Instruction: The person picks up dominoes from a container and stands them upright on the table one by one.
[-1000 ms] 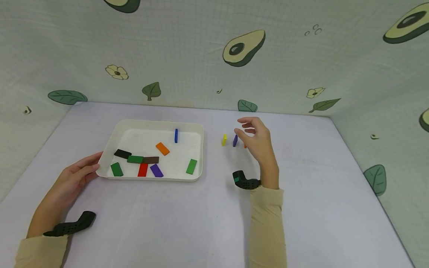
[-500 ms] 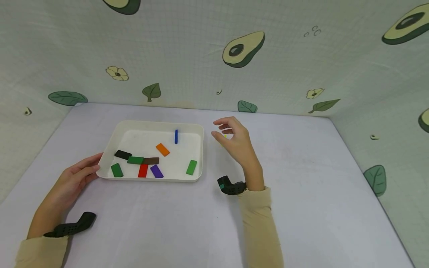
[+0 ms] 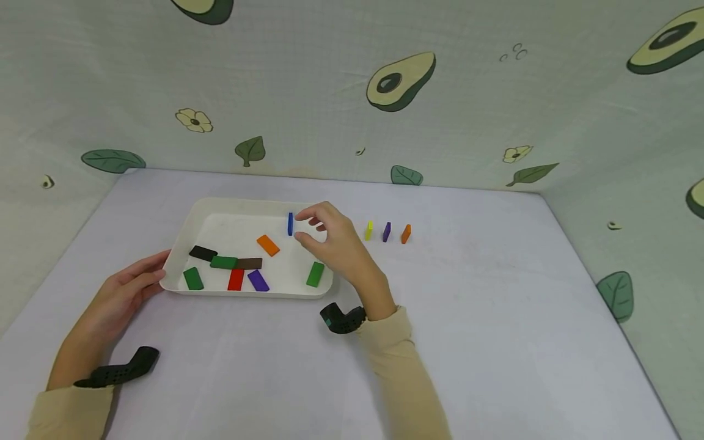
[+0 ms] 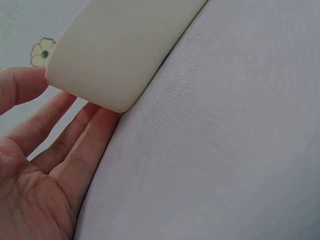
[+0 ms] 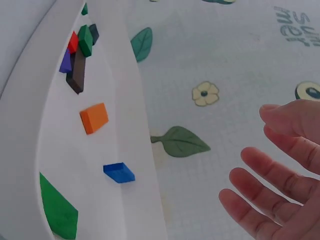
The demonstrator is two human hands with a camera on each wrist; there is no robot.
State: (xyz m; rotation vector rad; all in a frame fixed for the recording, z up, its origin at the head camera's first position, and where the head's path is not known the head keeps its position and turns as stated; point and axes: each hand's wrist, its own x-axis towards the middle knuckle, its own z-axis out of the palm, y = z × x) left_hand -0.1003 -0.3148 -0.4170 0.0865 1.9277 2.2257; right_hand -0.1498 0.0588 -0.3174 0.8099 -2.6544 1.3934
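Observation:
A white tray holds small rectangular blocks in several colours. My left hand touches the tray's left end; in the left wrist view its fairly straight fingers meet the outer corner. Over the tray's right part is my right hand, thumb and fingers apart with nothing between them. Just left of its fingertips a blue block stands on edge. Closest to it lie an orange block and a green block. The right wrist view shows the same blue block by the tray's far wall.
Right of the tray, a yellow block, a purple block and an orange block stand in a row. Black, brown and red blocks are grouped in the tray's left half. A patterned cloth hangs behind.
My right hand has moved left from the row of standing blocks to over the tray, leaving that row in full view. The left hand and tray have stayed put.

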